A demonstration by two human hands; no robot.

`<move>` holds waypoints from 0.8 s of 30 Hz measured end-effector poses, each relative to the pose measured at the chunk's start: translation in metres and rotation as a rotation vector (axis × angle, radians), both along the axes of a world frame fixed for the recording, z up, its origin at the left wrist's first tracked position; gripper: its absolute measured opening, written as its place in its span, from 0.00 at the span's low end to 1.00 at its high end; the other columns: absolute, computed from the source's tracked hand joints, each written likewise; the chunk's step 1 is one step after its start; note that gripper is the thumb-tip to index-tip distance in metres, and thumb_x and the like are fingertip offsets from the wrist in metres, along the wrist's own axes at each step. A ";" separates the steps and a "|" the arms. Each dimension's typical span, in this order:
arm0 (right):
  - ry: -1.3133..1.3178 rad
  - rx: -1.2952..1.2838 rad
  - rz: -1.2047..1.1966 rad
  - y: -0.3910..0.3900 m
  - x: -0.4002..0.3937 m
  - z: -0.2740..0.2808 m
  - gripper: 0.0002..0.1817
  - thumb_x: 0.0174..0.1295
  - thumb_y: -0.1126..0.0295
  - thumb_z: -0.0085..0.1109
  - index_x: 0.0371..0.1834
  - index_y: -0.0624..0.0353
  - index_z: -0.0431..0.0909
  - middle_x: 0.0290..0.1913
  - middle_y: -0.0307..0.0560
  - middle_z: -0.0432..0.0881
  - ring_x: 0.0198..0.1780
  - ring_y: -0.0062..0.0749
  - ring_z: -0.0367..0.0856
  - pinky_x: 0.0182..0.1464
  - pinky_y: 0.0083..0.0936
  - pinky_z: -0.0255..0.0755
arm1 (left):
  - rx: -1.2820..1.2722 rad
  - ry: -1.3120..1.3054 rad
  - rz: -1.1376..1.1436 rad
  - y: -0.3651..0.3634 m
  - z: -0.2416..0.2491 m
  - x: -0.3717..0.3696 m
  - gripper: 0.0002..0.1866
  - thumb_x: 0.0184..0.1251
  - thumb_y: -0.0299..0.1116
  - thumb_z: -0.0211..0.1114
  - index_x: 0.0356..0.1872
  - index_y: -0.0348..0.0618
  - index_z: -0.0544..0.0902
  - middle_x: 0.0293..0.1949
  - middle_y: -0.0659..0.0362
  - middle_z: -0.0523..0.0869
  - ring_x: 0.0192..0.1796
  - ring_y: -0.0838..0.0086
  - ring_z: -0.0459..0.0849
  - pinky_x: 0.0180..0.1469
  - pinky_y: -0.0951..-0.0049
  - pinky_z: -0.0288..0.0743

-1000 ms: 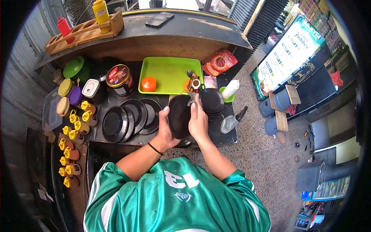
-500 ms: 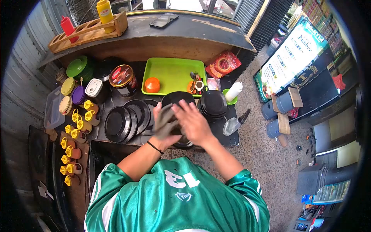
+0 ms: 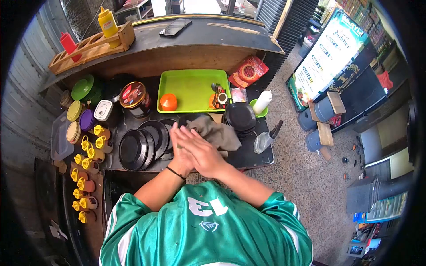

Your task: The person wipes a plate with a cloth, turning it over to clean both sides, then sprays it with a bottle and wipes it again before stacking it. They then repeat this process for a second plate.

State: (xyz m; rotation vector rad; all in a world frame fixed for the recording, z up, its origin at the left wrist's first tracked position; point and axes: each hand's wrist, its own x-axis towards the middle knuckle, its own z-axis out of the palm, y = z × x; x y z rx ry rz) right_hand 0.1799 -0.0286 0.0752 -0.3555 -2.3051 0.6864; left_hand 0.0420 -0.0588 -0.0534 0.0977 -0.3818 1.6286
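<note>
My left hand [image 3: 181, 156], with a black band at its wrist, is pressed palm to palm against my right hand [image 3: 203, 153]. The fingers of both hands are stretched out, and no object shows between them. Just beyond them a crumpled grey-brown cloth [image 3: 221, 134] lies over a dark round dish [image 3: 188, 118], hiding most of it. Left of my hands, several black plates [image 3: 132, 150] overlap on the dark table. A stack of black plates [image 3: 241, 116] stands to the right of the cloth.
A green tray [image 3: 191, 84] holds an orange bowl [image 3: 168, 102] and some cutlery. Yellow-capped bottles [image 3: 95, 154] and lidded tubs line the left side. A white squeeze bottle [image 3: 263, 101] and a clear container [image 3: 262, 142] stand at right. A phone [image 3: 175, 27] lies on the upper ledge.
The grey-brown cloth, blurred at my left hand before, now lies beyond my hands on the dark dish. My hands have come together, palm against palm.
</note>
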 end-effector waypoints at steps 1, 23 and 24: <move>-0.079 0.051 0.153 0.003 0.013 0.005 0.29 0.76 0.69 0.58 0.79 0.63 0.75 0.80 0.56 0.76 0.85 0.51 0.69 0.85 0.52 0.61 | -0.031 0.122 -0.103 -0.005 0.025 -0.005 0.36 0.80 0.69 0.54 0.74 0.54 0.80 0.72 0.55 0.84 0.72 0.58 0.82 0.79 0.46 0.72; 0.037 -0.115 -0.096 0.025 0.029 -0.020 0.33 0.71 0.57 0.75 0.74 0.62 0.80 0.63 0.65 0.87 0.64 0.56 0.88 0.62 0.43 0.83 | -0.539 0.421 0.159 -0.001 0.115 0.002 0.44 0.70 0.83 0.54 0.68 0.58 0.80 0.55 0.61 0.87 0.59 0.64 0.85 0.66 0.51 0.81; 0.012 -0.237 -0.145 0.028 0.032 -0.025 0.28 0.70 0.60 0.76 0.69 0.64 0.83 0.53 0.64 0.92 0.55 0.54 0.94 0.54 0.42 0.86 | -0.538 0.448 0.110 0.000 0.109 0.000 0.43 0.70 0.84 0.52 0.63 0.57 0.84 0.57 0.62 0.88 0.63 0.62 0.85 0.70 0.47 0.79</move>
